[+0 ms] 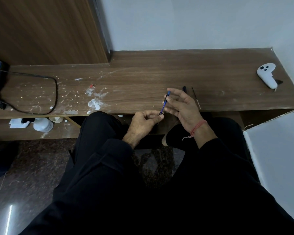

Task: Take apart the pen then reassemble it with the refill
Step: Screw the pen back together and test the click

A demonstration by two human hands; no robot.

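A blue pen barrel [164, 103] slants up to the right over the front edge of the wooden shelf [143, 73]. My left hand [143, 122] pinches its lower end between thumb and fingers. My right hand [181, 104] grips its upper end with thumb and forefinger, the other fingers spread. Behind my right hand a dark pen cap [184, 89] lies on the shelf. A thin refill [195, 97] lies beside it, slanting toward the front edge.
A white controller [267, 77] rests at the shelf's far right corner. A black cable [41, 92] loops over the left part, among white paint stains [95, 102]. A white bottle [42, 124] and tape roll [56, 119] sit on the lower shelf. My legs fill the foreground.
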